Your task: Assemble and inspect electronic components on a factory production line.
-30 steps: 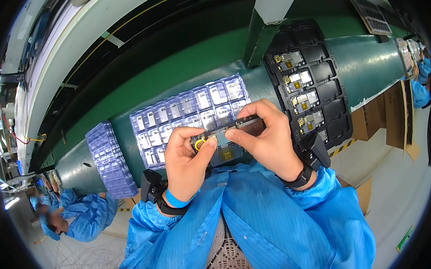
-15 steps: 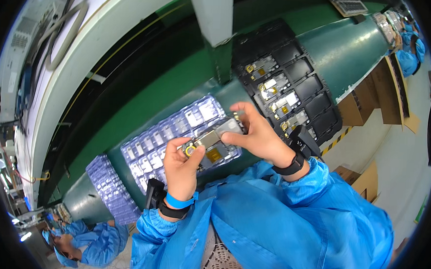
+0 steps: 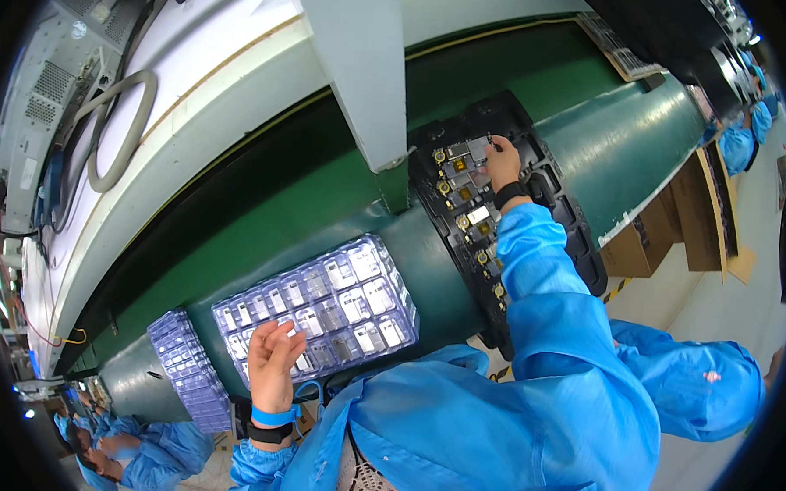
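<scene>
Stretched out to the far right, my right hand [image 3: 502, 162] grips the end of a phone assembly [image 3: 460, 157], a flat part with a metal plate, a gold patch and a round yellow ring. The assembly lies at the far end of a black tray [image 3: 549, 195], in line with several similar ones. Over the near left part of a clear plastic blister tray [image 3: 325, 306] my left hand [image 3: 271, 367] is raised, its fingers curled and their tips close together. A tiny pale spot shows at those fingertips, too small to name. Rows of small silvery parts fill the blister tray.
A stack of clear blister trays [image 3: 190, 373] stands to the left on the green bench [image 3: 432, 265]. A grey post [image 3: 356, 77] comes down between the trays at the back. Cardboard boxes [image 3: 666, 214] sit at the right. Co-workers in blue [image 3: 151, 454] are at lower left.
My right hand has carried the phone assembly from above the blister tray to the far end of the black tray. My left hand has let go of it and moved left.
</scene>
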Action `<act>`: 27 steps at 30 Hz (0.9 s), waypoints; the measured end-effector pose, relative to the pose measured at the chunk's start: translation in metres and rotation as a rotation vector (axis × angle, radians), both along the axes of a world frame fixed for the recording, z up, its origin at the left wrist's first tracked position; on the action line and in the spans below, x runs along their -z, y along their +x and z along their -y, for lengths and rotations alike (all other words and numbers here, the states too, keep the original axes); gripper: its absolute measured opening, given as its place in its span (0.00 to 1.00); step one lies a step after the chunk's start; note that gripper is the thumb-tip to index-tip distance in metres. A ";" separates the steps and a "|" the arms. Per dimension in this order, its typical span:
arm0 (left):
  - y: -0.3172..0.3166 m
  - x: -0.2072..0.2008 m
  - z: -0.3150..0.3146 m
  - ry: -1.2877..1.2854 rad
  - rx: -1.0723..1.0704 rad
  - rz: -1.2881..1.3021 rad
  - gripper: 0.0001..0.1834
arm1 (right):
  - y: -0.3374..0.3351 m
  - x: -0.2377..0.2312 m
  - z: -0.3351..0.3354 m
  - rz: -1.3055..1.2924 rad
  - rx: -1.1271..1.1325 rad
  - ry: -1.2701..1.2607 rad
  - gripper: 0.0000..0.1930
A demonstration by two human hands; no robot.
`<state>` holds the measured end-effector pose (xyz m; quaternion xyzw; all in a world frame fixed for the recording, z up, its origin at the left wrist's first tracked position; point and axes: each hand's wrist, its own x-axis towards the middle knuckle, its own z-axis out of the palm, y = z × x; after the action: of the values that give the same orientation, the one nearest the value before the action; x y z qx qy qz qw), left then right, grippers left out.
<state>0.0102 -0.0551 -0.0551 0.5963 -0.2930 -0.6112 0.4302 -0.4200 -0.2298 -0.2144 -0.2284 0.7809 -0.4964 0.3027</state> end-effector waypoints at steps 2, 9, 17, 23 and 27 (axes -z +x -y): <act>0.008 -0.002 -0.003 0.019 -0.065 0.004 0.13 | 0.000 0.015 0.024 -0.153 -0.053 0.151 0.15; 0.029 0.001 -0.008 0.064 -0.192 0.073 0.13 | -0.005 0.071 0.057 -0.390 -0.119 0.105 0.14; 0.033 0.007 -0.003 0.114 -0.171 0.120 0.11 | 0.053 0.047 0.025 -0.958 -0.263 0.386 0.31; 0.035 0.010 -0.003 0.122 -0.125 0.112 0.10 | 0.056 0.051 0.020 -1.020 -0.270 0.383 0.34; 0.032 0.006 -0.006 0.128 -0.172 0.091 0.12 | 0.054 0.048 0.016 -0.927 -0.312 0.343 0.33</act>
<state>0.0420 -0.0486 -0.0612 0.6726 -0.2203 -0.5619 0.4283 -0.3660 -0.2455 -0.2621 -0.4854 0.8596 -0.1570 0.0284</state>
